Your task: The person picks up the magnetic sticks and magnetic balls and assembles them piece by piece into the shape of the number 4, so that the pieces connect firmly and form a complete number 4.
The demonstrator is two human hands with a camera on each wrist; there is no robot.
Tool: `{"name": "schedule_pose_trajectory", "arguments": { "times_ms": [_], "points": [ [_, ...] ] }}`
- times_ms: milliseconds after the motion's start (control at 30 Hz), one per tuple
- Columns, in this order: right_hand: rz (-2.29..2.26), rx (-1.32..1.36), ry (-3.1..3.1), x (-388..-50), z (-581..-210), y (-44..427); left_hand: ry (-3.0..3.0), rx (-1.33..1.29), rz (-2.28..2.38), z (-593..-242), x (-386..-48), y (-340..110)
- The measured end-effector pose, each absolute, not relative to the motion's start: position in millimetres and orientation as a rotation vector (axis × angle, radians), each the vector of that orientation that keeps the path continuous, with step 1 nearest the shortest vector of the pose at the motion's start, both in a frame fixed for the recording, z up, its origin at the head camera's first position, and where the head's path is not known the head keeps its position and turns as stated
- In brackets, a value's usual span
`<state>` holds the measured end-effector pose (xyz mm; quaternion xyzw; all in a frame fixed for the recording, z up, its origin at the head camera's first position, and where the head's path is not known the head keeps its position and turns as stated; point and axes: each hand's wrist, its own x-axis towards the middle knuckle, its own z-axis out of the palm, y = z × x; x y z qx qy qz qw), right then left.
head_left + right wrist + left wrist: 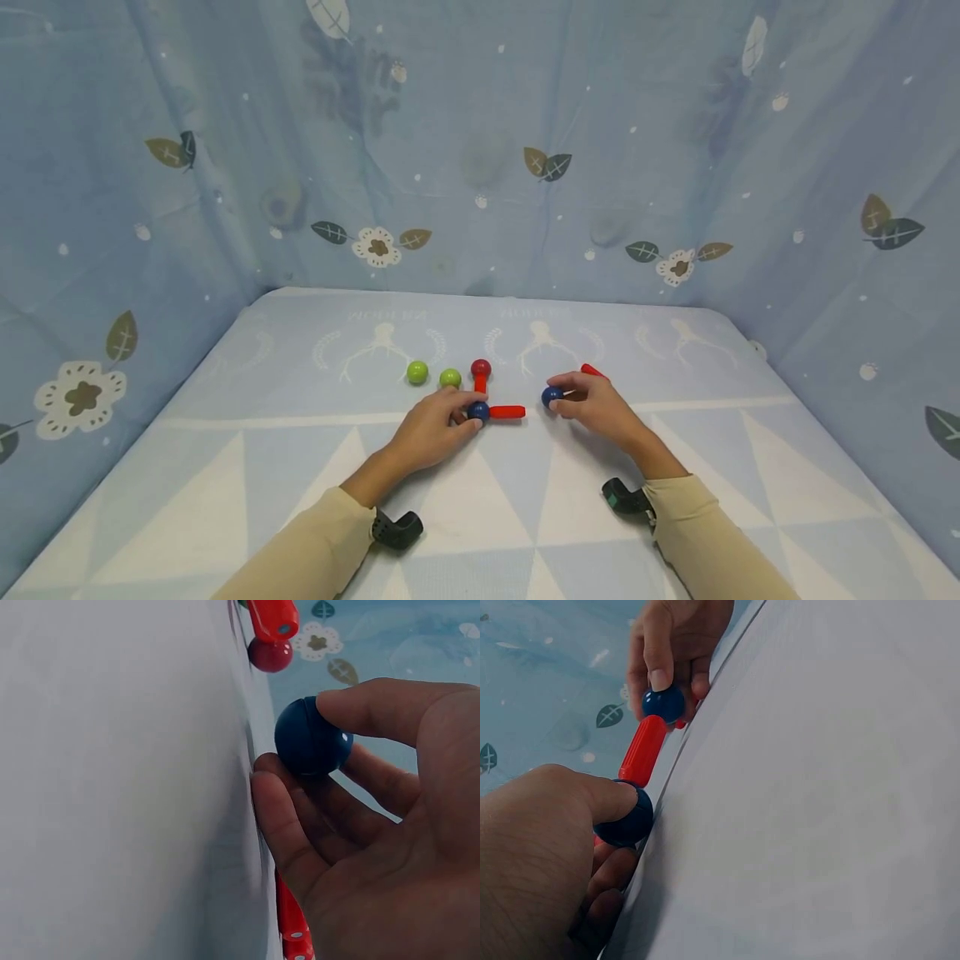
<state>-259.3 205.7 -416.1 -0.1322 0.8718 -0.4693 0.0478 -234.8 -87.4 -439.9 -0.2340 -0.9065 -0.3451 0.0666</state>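
My left hand point(433, 431) pinches a blue ball point(478, 411) between thumb and fingers. From that ball a red rod point(507, 412) points right, and another red rod point(480, 383) runs away from me to a red ball point(481, 367). To the right, my right hand point(600, 408) holds a second blue ball point(552, 397) with thumb and fingertips. In the right wrist view this blue ball point(312, 736) shows a groove on its surface. A gap separates it from the red rod's free end in the head view.
Two green balls point(417, 372) lie beyond my left hand, left of the red ball. Behind my right hand a red rod point(592, 370) shows partly; in the right wrist view, red rods point(291, 915) lie beneath that hand. A patterned curtain point(480, 150) stands behind the table point(480, 517).
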Motion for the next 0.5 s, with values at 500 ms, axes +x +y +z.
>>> {"name": "schedule_pose_trajectory", "arguments": {
  "times_ms": [500],
  "points": [
    [-1.321,-0.577,2.655,-256.5,-418.2,199.3,-2.706,-0.714,-1.02,-439.5,-233.0,-85.8]
  ]
}}
